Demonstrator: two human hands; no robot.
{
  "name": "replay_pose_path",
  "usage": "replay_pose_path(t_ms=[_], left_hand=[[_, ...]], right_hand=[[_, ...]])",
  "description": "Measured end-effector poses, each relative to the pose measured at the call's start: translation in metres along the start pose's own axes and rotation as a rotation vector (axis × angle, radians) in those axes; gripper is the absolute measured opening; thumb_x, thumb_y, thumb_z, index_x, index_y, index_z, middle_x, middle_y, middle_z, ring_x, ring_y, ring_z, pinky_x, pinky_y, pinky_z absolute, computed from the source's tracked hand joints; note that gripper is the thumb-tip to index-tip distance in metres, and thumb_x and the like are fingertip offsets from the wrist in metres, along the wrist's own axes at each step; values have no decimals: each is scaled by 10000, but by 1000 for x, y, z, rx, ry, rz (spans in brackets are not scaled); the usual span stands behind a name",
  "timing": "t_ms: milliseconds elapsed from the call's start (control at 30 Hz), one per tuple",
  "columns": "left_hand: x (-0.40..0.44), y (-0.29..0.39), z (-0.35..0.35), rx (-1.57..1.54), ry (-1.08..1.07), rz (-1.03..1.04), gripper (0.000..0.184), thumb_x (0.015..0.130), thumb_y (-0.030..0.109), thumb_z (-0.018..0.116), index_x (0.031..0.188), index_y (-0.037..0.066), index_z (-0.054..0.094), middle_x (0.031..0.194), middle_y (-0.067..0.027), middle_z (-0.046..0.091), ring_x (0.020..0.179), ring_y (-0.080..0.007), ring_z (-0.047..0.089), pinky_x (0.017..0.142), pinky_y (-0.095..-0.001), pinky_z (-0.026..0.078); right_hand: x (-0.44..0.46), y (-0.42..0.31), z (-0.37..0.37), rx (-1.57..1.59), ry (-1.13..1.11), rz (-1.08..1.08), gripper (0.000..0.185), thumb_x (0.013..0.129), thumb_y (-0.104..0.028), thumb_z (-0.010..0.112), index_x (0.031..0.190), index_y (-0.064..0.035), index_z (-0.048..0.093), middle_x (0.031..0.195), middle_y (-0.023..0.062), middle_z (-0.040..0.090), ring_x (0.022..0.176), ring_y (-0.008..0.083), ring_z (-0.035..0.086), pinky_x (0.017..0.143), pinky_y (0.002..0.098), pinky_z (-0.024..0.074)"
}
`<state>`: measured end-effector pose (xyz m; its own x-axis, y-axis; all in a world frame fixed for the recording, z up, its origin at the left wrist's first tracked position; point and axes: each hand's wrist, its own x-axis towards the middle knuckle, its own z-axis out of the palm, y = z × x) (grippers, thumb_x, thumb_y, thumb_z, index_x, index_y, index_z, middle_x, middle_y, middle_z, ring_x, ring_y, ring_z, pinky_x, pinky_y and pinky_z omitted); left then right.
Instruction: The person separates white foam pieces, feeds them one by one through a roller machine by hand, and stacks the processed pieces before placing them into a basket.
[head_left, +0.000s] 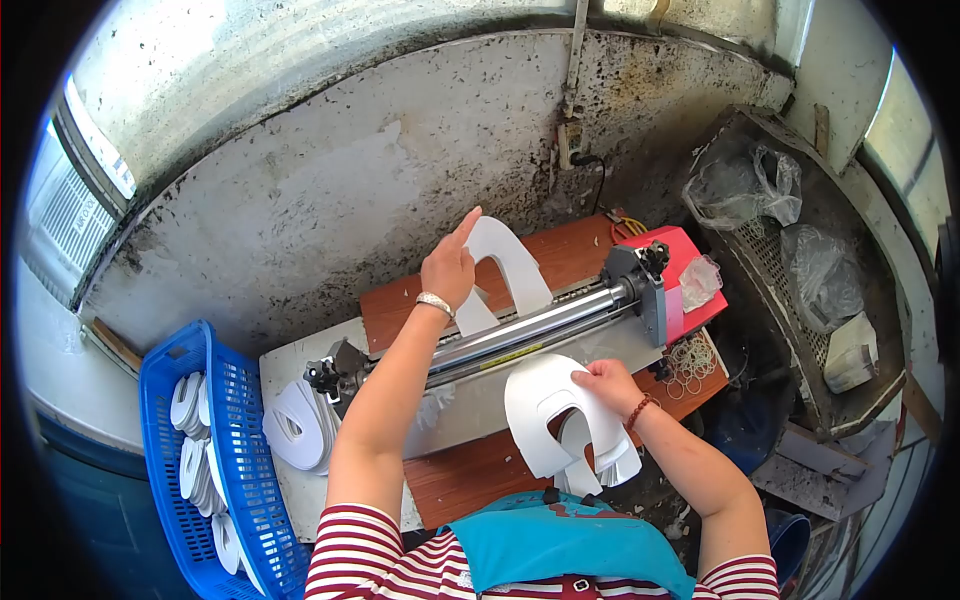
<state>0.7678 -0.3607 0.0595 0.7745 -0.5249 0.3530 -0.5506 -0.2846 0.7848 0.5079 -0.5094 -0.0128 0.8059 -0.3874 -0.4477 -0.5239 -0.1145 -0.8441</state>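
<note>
My left hand (450, 272) is behind the roller machine (520, 335), index finger stretched up. Its other fingers are curled at the left edge of a white U-shaped sheet (515, 272), whose lower ends are by the rollers. In front of the rollers, my right hand (607, 386) pinches a white U-shaped piece (541, 385) between thumb and fingers. More white pieces (620, 468) hang below it, near my blue apron (560, 540). A stack of white oval pieces (298, 430) lies at the machine's left end.
A blue plastic basket (262, 480) with stacked white pieces stands at left. Rubber bands (690, 362) lie by the machine's red housing (692, 262) at right. A dark metal trough (775, 290) holds clear plastic bags (822, 275). A stained wall (330, 200) rises behind.
</note>
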Motion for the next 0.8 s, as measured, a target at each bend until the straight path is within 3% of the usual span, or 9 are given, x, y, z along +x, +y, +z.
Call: replay_pose_path(t_ms=[100, 167, 267, 367, 433, 500, 600, 700, 800], left_hand=[[-9, 2, -1, 458, -13, 185, 507, 753, -22, 457, 1172, 228, 594, 1101, -144, 605, 896, -346, 608, 804, -367, 495], [-16, -17, 13, 559, -338, 256, 437, 749, 27, 491, 1108, 225, 641, 1100, -146, 600, 858, -361, 602, 789, -409, 493], [-15, -32, 35, 428, -786, -97, 337, 745, 129, 554, 1069, 134, 646, 1022, -190, 625, 901, -356, 596, 845, -412, 461], [-18, -62, 39, 224, -340, 60, 352, 738, 128, 580, 1081, 53, 609, 981, -185, 641, 937, -309, 605, 859, -366, 454], [1, -47, 22, -57, -382, -288, 360, 742, 57, 571, 1100, 21, 581, 1058, -158, 616, 933, -230, 607, 836, -306, 461], [9, -54, 20, -177, -14, 45, 380, 747, 9, 551, 1118, 77, 595, 1042, -136, 611, 843, -259, 616, 759, -337, 490], [2, -4, -1, 236, 141, 145, 377, 750, -18, 533, 1076, 141, 636, 979, -117, 606, 775, -291, 606, 698, -382, 498], [-9, -10, 8, 437, 12, 474, 374, 759, -25, 517, 1028, 185, 669, 937, -116, 591, 773, -316, 594, 685, -412, 493], [-18, -41, 36, 412, -472, 192, 280, 744, 89, 579, 994, 164, 680, 990, -139, 604, 840, -332, 597, 758, -382, 487]], right_hand=[[18, -6, 8, -80, 50, -28, 300, 843, -275, 639, 816, 23, 643, 689, 36, 624, 579, 100, 568, 524, 264, 468], [28, -2, 12, -42, 92, -76, 358, 827, -303, 634, 734, 42, 639, 638, 68, 622, 570, 117, 577, 514, 299, 453], [24, -5, 10, 88, 83, -36, 307, 821, -258, 647, 780, 46, 632, 692, 72, 634, 596, 112, 581, 529, 280, 460], [2, -3, 2, 183, -12, -100, 259, 813, -197, 661, 877, 52, 625, 770, 79, 644, 630, 109, 588, 550, 259, 468], [-12, -7, -3, 246, -62, 2, 267, 799, -154, 677, 960, 47, 610, 835, 83, 646, 654, 108, 591, 570, 245, 474], [-11, -4, -1, 209, -33, 25, 266, 807, -188, 671, 926, 46, 628, 796, 80, 647, 640, 113, 594, 556, 257, 473], [4, -3, 2, 75, 19, 16, 283, 825, -241, 655, 860, 40, 648, 728, 72, 640, 613, 116, 592, 537, 270, 467], [24, -3, 11, 55, 56, -17, 327, 841, -289, 636, 790, 33, 657, 664, 63, 626, 581, 117, 581, 520, 280, 459], [39, 7, 13, 105, 77, -63, 298, 833, -265, 641, 795, 30, 651, 682, 65, 632, 580, 111, 580, 526, 274, 462]])
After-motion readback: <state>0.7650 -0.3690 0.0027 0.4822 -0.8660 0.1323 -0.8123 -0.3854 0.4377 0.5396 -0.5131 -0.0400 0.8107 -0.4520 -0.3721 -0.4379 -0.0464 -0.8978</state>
